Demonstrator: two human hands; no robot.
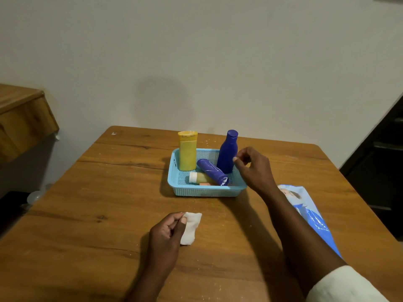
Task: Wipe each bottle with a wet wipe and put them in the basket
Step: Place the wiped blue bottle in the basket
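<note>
The right hand, fingers loosely curled and empty, hovered beside the upright blue bottle in the basket (the nearer hand), while the left hand pinched the wet wipe.

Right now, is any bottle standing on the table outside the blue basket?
No, the yellow bottle and the tall blue bottle stand inside the basket, and the two others lie in it.
</note>
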